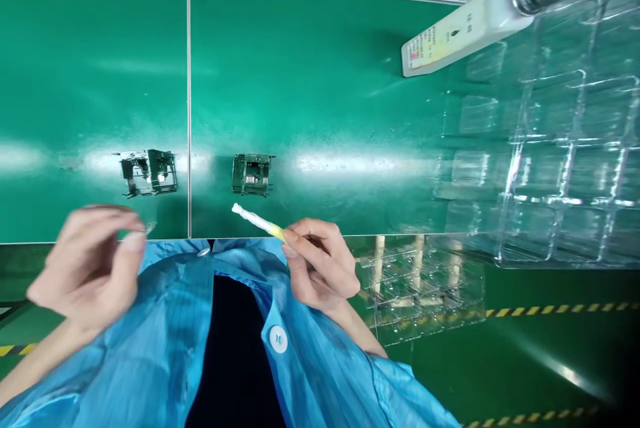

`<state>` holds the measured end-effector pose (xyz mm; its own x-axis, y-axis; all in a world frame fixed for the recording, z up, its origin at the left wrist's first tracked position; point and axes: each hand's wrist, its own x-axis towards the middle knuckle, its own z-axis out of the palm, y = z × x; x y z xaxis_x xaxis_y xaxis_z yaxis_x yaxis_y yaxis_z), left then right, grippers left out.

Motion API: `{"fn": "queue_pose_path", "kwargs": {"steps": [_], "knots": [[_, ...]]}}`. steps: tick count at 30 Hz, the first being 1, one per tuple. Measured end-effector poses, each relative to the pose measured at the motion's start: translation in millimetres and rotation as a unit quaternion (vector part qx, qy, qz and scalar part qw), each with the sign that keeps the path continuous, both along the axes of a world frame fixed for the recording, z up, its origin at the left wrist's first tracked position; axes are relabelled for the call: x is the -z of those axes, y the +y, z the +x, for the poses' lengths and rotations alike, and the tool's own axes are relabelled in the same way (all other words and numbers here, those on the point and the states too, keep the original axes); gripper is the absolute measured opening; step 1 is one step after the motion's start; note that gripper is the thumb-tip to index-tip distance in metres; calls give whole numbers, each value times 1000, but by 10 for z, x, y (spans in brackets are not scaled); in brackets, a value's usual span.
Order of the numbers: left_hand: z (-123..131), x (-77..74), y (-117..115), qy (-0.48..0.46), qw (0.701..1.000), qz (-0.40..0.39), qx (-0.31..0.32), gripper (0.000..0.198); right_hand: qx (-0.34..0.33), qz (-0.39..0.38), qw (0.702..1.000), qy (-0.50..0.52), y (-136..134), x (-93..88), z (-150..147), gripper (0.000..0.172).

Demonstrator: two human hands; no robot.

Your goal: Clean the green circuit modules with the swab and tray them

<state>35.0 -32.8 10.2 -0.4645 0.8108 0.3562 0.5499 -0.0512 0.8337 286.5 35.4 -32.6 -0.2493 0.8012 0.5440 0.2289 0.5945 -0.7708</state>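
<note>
My right hand [320, 261] pinches a slim stick [257, 219] with a yellow section by the fingers and a white, wrapped-looking end. That end points up and left, toward a small electronic assembly [251, 175] with green circuit boards and metal pins, and does not touch it. A second, similar electronic assembly [149, 172] sits to the left, beyond my left hand [90, 265]. The left hand is blurred and raised at the table's near edge, its thumb and forefinger curled together in a ring. Whatever it may hold is too small or hidden to make out.
A white bottle [455, 35] with a metal cap and printed label stands at the back right. Clear plastic trays [560, 201] are stacked along the right side. Below the table edge, a transparent tray rests on a rack with pale bars [379, 261]. A seam [189, 81] divides the green tabletop.
</note>
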Motion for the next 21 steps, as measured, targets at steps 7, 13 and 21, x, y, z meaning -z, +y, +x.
{"fn": "queue_pose_path", "kwargs": {"steps": [7,13,21], "knots": [[459,-111,256,-353,903,-200,145,17,-14,15,1000,4,-40,-32,-88,39],[649,-128,407,-500,827,-231,113,31,-16,34,999,-11,-117,-13,-126,31],[723,-111,364,-534,810,-224,88,23,1,15,1000,-17,-176,48,-136,38]]}}
